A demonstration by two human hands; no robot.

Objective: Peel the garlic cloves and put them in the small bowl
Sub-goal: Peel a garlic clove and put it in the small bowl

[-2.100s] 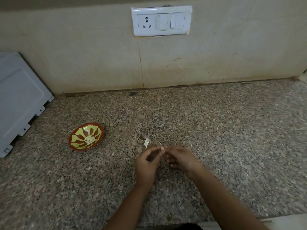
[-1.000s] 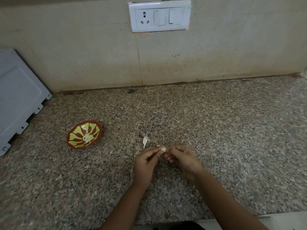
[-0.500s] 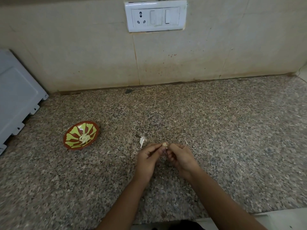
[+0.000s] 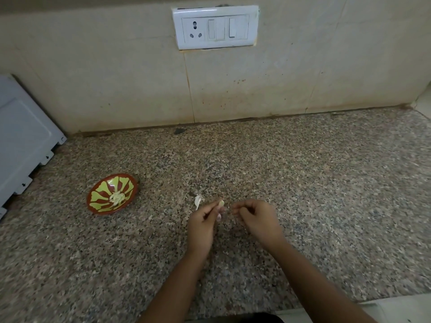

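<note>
My left hand (image 4: 202,223) pinches a small pale garlic clove (image 4: 221,203) at its fingertips, just above the granite counter. A short gap to the right, my right hand (image 4: 255,219) has its fingers curled; whether they pinch a bit of skin I cannot tell. The small red bowl (image 4: 99,209) with a yellow-green pattern sits on the counter to the left of both hands. Several peeled cloves (image 4: 117,197) lie in its middle. A white scrap of garlic skin (image 4: 198,201) lies on the counter right by my left hand.
The speckled granite counter (image 4: 303,183) runs back to a beige tiled wall with a white socket and switch plate (image 4: 215,26). A grey-white appliance panel (image 4: 21,141) leans at the far left. The counter's front edge is near my forearms.
My hands were together on the clove; now they have parted, and the clove stays in my left hand. The camera view shifted slightly.
</note>
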